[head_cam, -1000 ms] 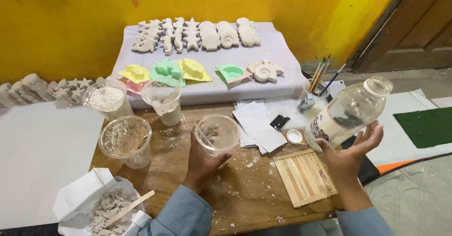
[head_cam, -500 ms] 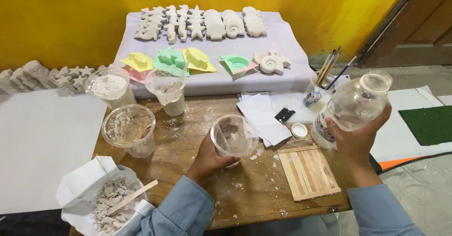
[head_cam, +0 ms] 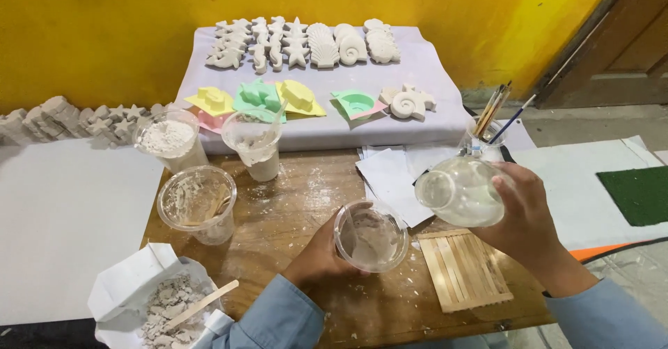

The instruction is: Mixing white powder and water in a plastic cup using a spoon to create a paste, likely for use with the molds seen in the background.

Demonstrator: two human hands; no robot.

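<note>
Pour step: right hand (head_cam: 532,213) fingers grip tilted clear bottle (head_cam: 459,191), mouth beside plastic cup (head_cam: 371,235) gripped by left hand (head_cam: 321,255); next needs more tilt over the rim.

White paper bag (head_cam: 132,297), table's near-left corner (head_cam: 170,232)

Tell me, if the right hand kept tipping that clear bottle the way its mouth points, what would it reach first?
Most likely the clear plastic cup in the left hand. The right hand tilts the bottle leftward, mouth near the cup's rim, though depth is uncertain.
</note>
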